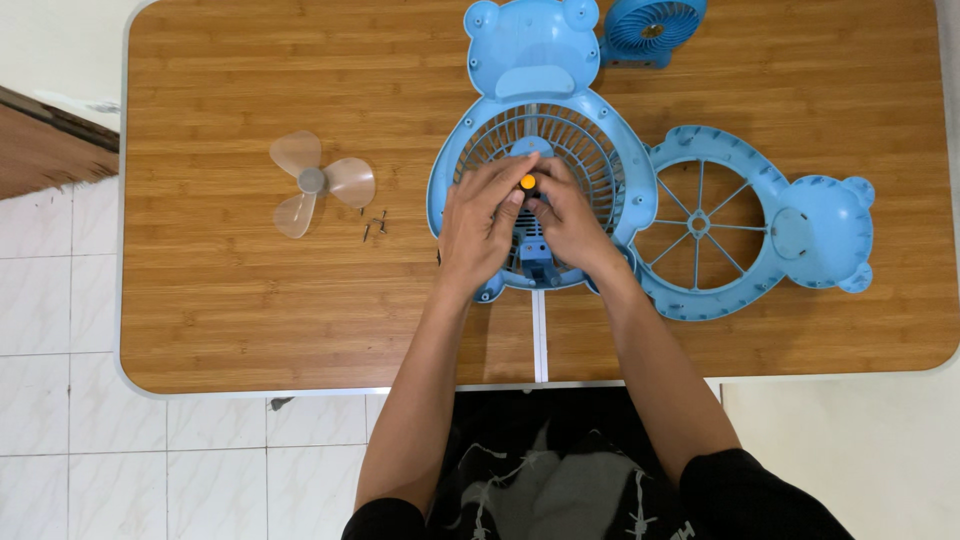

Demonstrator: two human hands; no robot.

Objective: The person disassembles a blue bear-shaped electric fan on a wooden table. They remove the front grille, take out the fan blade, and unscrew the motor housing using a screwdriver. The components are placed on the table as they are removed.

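Both hands meet at the centre of the frame over a blue bear-shaped fan housing (530,100) that lies flat on the wooden bench (250,300), its round grille under the fingers and its bear head towards the top of the frame. The left hand (483,222) and the right hand (568,222) are curled together around a small tool with an orange tip (527,182), fingertips pinching it over the middle of the grille; how firmly each one grips cannot be told. Just right of the housing, touching its rim, lies the matching blue front cover (760,235) with thin spokes and a bear head pointing right. At the left of the frame a translucent three-bladed propeller (312,182) rests on the bench, with a few small dark screws (374,225) just beside it. A small blue fan (652,28) sits at the top edge.
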